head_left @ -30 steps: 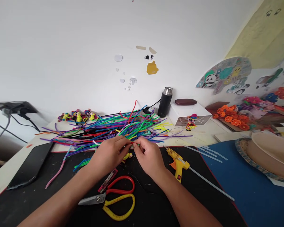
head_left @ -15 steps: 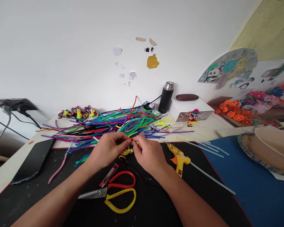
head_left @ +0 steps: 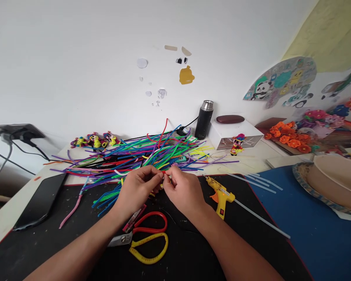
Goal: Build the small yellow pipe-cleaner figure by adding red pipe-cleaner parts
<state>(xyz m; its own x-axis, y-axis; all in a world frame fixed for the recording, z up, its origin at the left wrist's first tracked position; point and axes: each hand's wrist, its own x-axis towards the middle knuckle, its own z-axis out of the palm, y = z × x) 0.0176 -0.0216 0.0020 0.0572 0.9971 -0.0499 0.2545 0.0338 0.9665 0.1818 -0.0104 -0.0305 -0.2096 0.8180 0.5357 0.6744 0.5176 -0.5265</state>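
Observation:
My left hand (head_left: pixel 139 189) and my right hand (head_left: pixel 185 188) meet above the black mat (head_left: pixel 187 249). Their fingertips pinch a small red piece (head_left: pixel 163 172) between them. Part of a small yellow figure shows beneath the fingers, mostly hidden. Just behind the hands lies a heap of coloured fuzzy stems (head_left: pixel 163 154). Scissors (head_left: pixel 149 248) with one red and one yellow handle lie in front, their blades partly covered by my left forearm. A pink-and-black small box (head_left: pixel 133 219) touches them. To the right of my right hand rests a yellow glue gun (head_left: pixel 221 195).
A phone (head_left: pixel 41 201) lies at the left. Small figures (head_left: pixel 95 141) sit at the back left; another figure (head_left: pixel 237 144) stands by a white box (head_left: pixel 251 134). A black flask (head_left: pixel 204 120) stands near the wall. Clear glue sticks (head_left: pixel 260 182) and a bowl (head_left: pixel 339 179) are at the right.
My left hand and forearm have shifted slightly right, covering more of the scissor blades. The figure beneath the fingers is more hidden. The camera view has shifted slightly.

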